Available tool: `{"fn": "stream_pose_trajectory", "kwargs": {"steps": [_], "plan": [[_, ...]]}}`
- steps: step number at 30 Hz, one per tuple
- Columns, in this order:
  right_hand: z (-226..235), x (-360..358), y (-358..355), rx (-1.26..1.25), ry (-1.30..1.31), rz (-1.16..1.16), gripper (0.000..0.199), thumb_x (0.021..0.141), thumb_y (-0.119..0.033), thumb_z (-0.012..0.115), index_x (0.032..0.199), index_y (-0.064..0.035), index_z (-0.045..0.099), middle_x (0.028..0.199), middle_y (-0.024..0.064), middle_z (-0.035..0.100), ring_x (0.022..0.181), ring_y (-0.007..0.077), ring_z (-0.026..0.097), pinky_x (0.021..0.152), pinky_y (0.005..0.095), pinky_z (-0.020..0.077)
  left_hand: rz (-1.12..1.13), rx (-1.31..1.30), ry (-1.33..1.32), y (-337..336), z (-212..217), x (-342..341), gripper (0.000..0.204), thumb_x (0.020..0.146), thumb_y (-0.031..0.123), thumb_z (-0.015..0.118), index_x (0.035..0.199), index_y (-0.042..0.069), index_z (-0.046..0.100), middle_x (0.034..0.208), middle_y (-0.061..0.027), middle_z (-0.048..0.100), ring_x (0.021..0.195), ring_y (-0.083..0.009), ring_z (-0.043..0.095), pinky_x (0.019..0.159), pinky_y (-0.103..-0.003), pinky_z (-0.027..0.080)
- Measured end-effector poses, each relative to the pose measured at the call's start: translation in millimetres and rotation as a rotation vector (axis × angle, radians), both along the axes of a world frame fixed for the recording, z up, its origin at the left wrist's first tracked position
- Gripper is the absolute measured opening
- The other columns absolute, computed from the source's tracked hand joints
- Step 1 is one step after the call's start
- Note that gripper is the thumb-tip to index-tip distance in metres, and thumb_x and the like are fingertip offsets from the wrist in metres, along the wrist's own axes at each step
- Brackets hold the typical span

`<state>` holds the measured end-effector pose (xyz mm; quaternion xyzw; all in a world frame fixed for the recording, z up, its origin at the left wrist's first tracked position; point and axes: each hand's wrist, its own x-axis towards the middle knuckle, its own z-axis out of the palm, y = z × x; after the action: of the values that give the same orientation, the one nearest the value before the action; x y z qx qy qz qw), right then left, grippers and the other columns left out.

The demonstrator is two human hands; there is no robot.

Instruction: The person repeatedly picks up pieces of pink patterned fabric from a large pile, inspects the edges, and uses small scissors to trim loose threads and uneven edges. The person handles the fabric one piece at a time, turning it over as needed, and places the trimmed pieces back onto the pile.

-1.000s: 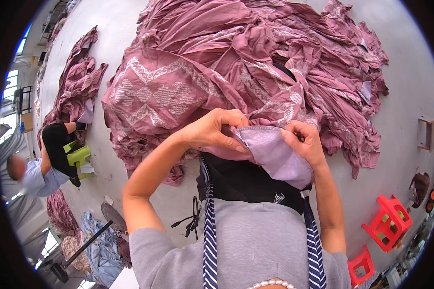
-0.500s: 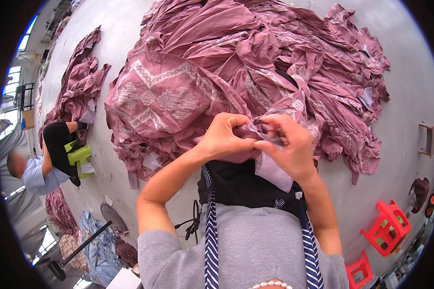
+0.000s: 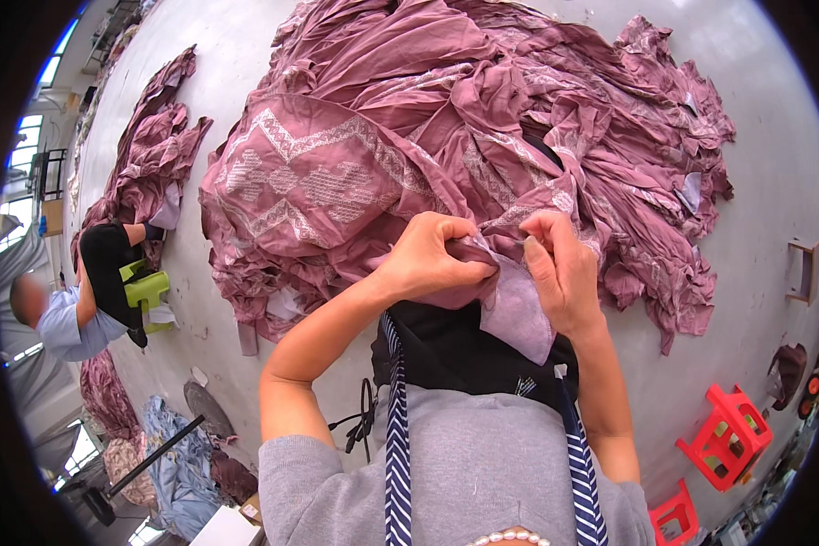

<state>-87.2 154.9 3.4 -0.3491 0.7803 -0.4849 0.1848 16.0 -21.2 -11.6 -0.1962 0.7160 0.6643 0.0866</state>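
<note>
A large heap of dusty-pink fabric [image 3: 409, 100] with white woven patterns spreads in front of me and reaches my lap. My left hand [image 3: 435, 262] is closed, thumb and forefinger pinching a folded edge of this fabric. From that pinch a pale lilac flap [image 3: 520, 317] hangs over my black-clad lap. Just right of the flap, my right hand [image 3: 566, 273] is raised with thumb and fingertips pressed together. Whatever lies in that pinch, if anything, is too small to make out.
At the left a person [image 3: 80, 314] sits on a green stool [image 3: 148, 289] beside another pink fabric pile [image 3: 150, 150]. Red plastic stools [image 3: 726, 435] stand at the lower right. Blue cloth [image 3: 180, 464] and a black pole [image 3: 159, 455] are at the lower left.
My right hand has drawn away from my left, up and to the right, and its fingers have come together. The lilac flap now shows more fully. My left hand keeps its pinch.
</note>
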Motion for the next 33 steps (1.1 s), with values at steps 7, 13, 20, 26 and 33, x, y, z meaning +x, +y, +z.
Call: {"fn": "stream_pose_trajectory", "kwargs": {"steps": [7,13,20,26,33], "plan": [[-7.5,10.4,-3.3,-0.005,-0.080,0.069,0.018,0.088,-0.010,0.067,0.097,0.0018,0.056,0.081,0.0099,0.066,0.075,0.0111,0.064,0.067,0.0257,0.0506,-0.039,-0.023,-0.019,1.7,8.6,-5.0,0.026,0.068,0.020,0.076,0.076,-0.002,0.066,0.060,-0.0042,0.060,0.060,-0.0029,0.050,0.054,-0.026,0.043],[-5.6,8.9,-3.7,-0.040,-0.086,-0.011,0.017,0.086,-0.013,0.069,0.096,-0.0025,0.059,0.076,0.0076,0.064,0.066,0.0141,0.064,0.059,0.0279,0.0490,-0.067,-0.087,0.002,-1.0,3.5,-1.8,0.025,0.069,0.020,0.077,0.076,-0.002,0.066,0.062,-0.0037,0.061,0.062,-0.0024,0.050,0.055,-0.026,0.043],[-13.7,-33.1,44.9,-0.375,-0.347,-0.379,0.017,0.094,-0.012,0.061,0.104,0.0005,0.055,0.082,-0.0001,0.058,0.072,0.0037,0.052,0.065,0.0169,0.0417,0.096,0.007,0.316,-60.1,30.7,31.4,0.020,0.070,0.004,0.075,0.088,-0.001,0.068,0.093,-0.0050,0.065,0.085,-0.0118,0.058,0.076,-0.026,0.044],[-39.9,-31.8,68.4,-0.316,-0.387,-0.449,0.018,0.094,-0.014,0.062,0.103,0.0003,0.055,0.081,-0.0006,0.058,0.071,0.0037,0.051,0.065,0.0169,0.0409,0.789,0.090,0.421,-115.6,4.1,121.2,0.019,0.081,-0.001,0.066,0.099,0.000,0.062,0.097,-0.0061,0.065,0.089,-0.0122,0.060,0.084,-0.025,0.046],[-51.6,-10.9,56.4,-0.217,-0.369,-0.413,0.016,0.091,-0.010,0.066,0.101,-0.0001,0.057,0.084,-0.0009,0.061,0.075,0.0032,0.053,0.069,0.0175,0.0441,0.641,-1.032,0.249,-75.7,12.7,77.1,0.033,0.080,0.003,0.069,0.112,0.005,0.061,0.117,-0.0107,0.062,0.110,-0.0225,0.058,0.090,-0.035,0.047]]}}
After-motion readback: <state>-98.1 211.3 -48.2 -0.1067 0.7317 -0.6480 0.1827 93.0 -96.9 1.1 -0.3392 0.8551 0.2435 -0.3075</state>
